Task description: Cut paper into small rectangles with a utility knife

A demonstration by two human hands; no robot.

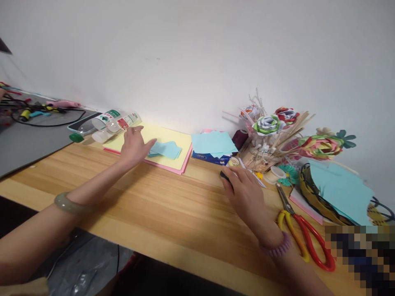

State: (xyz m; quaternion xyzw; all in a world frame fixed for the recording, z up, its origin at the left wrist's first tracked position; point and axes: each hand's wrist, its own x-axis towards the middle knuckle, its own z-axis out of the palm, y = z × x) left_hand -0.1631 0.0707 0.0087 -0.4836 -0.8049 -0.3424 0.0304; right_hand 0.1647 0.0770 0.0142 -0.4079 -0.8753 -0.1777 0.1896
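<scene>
My left hand (134, 144) is over the left part of a stack of yellow paper (148, 133), thumb and fingers apart, with nothing visible in it. Right of the thumb, cut light-blue paper pieces (166, 149) lie on that stack, with pink sheets (177, 170) under it. My right hand (245, 191) is closed around a small black object (226, 179); most of it is hidden by my fingers, so its kind does not show. Just beyond that hand, more light-blue paper (212, 143) rests on a dark-blue box (210, 158).
Two plastic bottles (106, 120) lie at the back left. Paper flowers (268, 124) and sticks stand by the wall. Scissors with red and yellow handles (304, 230) lie right of my right hand, near a basket (308, 185) holding blue paper. The wooden table (148, 205) ends in front.
</scene>
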